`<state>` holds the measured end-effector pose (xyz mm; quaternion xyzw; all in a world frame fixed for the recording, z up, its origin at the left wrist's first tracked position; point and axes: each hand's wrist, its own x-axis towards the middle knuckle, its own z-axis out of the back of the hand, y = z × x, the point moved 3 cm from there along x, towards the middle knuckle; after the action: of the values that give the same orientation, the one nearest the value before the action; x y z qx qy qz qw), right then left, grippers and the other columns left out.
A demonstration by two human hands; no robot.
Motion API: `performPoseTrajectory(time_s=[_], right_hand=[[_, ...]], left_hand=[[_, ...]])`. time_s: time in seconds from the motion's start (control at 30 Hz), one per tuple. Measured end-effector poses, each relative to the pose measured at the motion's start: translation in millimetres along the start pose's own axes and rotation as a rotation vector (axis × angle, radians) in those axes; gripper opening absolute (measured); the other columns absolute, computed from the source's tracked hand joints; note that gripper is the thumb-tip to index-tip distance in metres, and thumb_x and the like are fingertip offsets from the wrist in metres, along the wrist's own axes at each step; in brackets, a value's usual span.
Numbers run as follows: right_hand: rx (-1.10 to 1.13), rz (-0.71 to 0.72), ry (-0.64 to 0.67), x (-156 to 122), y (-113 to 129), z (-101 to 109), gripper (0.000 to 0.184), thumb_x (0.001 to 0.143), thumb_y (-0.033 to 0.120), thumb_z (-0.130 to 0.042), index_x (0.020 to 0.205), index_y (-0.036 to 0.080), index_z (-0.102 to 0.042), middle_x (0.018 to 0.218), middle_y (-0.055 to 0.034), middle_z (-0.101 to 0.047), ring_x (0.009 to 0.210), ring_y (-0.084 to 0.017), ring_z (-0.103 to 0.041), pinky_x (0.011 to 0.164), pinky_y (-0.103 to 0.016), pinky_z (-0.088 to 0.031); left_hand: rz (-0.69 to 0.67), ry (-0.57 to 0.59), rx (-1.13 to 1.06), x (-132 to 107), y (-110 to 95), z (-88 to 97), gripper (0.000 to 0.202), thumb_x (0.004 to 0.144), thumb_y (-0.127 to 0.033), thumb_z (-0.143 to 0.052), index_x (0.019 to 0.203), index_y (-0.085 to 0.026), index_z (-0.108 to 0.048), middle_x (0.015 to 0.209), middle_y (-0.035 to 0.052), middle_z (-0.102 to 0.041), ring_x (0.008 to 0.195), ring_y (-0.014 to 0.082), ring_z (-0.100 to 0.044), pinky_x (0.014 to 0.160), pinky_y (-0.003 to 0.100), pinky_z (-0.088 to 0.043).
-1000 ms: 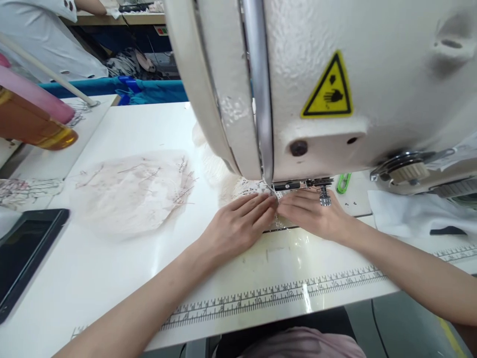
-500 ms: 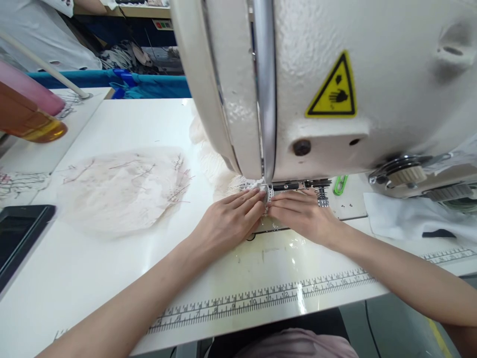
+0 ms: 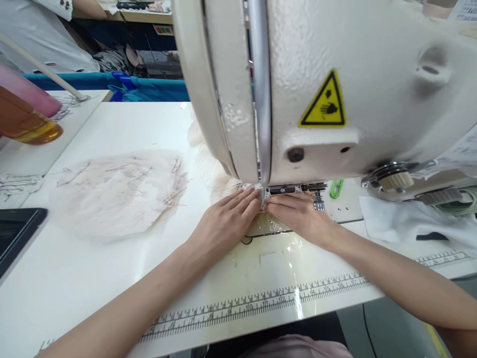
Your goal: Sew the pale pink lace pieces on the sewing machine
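A pale cream lace piece (image 3: 212,166) lies under the needle end of a white sewing machine (image 3: 305,54). My left hand (image 3: 233,214) lies flat on the lace just left of the presser foot, its fingers stretched forward and close together. From the right, my right hand (image 3: 298,214) reaches in, with its fingertips closed on the lace edge beside the foot. A narrow bit of lace shows between both hands; the right thumb is mostly hidden. Just above the right fingers sits a dark metal attachment (image 3: 286,190).
Sheer pale fabric (image 3: 122,194) with loose threads lies to the left. A dark phone-like device (image 3: 18,238), an amber bottle (image 3: 30,119) and a green clip (image 3: 336,188) are around. White cloth (image 3: 395,219) lies right; a printed ruler (image 3: 249,306) runs along the front edge. Another person's sleeve (image 3: 48,35) shows behind.
The view has shifted slightly, so the machine sits a little lower and further left. Both hands stay beside the needle area, with little visible change in their pose.
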<state>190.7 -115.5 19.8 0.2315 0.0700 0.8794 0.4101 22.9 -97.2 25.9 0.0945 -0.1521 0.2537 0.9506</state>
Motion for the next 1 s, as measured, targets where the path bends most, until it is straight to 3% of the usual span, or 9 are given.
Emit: performPoseTrajectory(time_s=[0.3,0.67,0.87,1.0], right_hand=[[0.072,-0.114,-0.032,-1.6,-6.7,-0.7,0.027,0.094,0.017,-0.042,0.099,0.025,-0.067,0.098,0.0011,-0.069,0.086,-0.013,-0.063,0.082,-0.031,-0.049],[0.211,-0.331,-0.095,-1.6,-13.3,4.1,0.028,0.094,0.025,-0.043,0.102,0.03,-0.069,0.094,0.0012,-0.071,0.091,-0.017,-0.065,0.085,-0.038,-0.053],[0.183,-0.291,-0.088,-4.9,-24.0,-3.0,0.023,0.092,0.036,-0.051,0.103,0.027,-0.07,0.105,0.0007,-0.071,0.095,-0.018,-0.067,0.088,-0.036,-0.052],[0.133,-0.267,-0.115,-7.6,-28.5,-9.7,0.025,0.095,0.036,-0.048,0.105,0.029,-0.069,0.106,0.0031,-0.071,0.097,-0.016,-0.066,0.087,-0.034,-0.051]], left_hand=[[-0.012,-0.001,0.072,-3.7,-0.4,-5.5,0.034,0.094,-0.013,-0.042,0.125,-0.004,-0.055,0.128,0.0165,-0.059,0.117,0.0262,-0.058,0.098,0.04,-0.051],[-0.038,0.004,0.119,-6.6,-1.2,-8.1,0.037,0.091,-0.011,-0.048,0.128,-0.008,-0.055,0.125,0.0161,-0.062,0.118,0.0293,-0.057,0.099,0.042,-0.05],[-0.027,0.003,0.118,-6.1,-0.7,-9.0,0.037,0.093,-0.012,-0.047,0.128,-0.009,-0.055,0.123,0.0149,-0.063,0.119,0.0288,-0.056,0.1,0.041,-0.049],[-0.01,-0.003,0.101,-6.0,0.2,-10.1,0.036,0.093,-0.014,-0.047,0.127,-0.008,-0.056,0.123,0.0161,-0.063,0.119,0.0291,-0.057,0.1,0.041,-0.049]])
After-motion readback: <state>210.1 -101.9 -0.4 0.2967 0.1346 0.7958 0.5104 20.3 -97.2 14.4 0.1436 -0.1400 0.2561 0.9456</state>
